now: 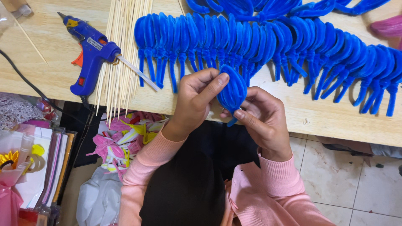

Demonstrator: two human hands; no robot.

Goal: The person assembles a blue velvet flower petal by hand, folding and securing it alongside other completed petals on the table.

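Both hands meet at the front edge of a wooden table (pixel 293 119) around one blue fuzzy pipe-cleaner petal (pixel 233 90). My left hand (pixel 197 98) pinches its top left side with thumb and fingers. My right hand (pixel 261 119) holds its lower end, where the twisted stem sticks out below. Behind them a long row of finished blue petals (pixel 268 50) lies across the table, stems pointing toward me. Both arms wear pink sleeves.
A blue hot glue gun (pixel 90 52) lies at the left with its black cord running off the table. Beside it sits a bundle of thin wooden skewers (pixel 121 50). Below the table edge are bags of pink, yellow and white craft pieces (pixel 121 140) and a tiled floor (pixel 347 180).
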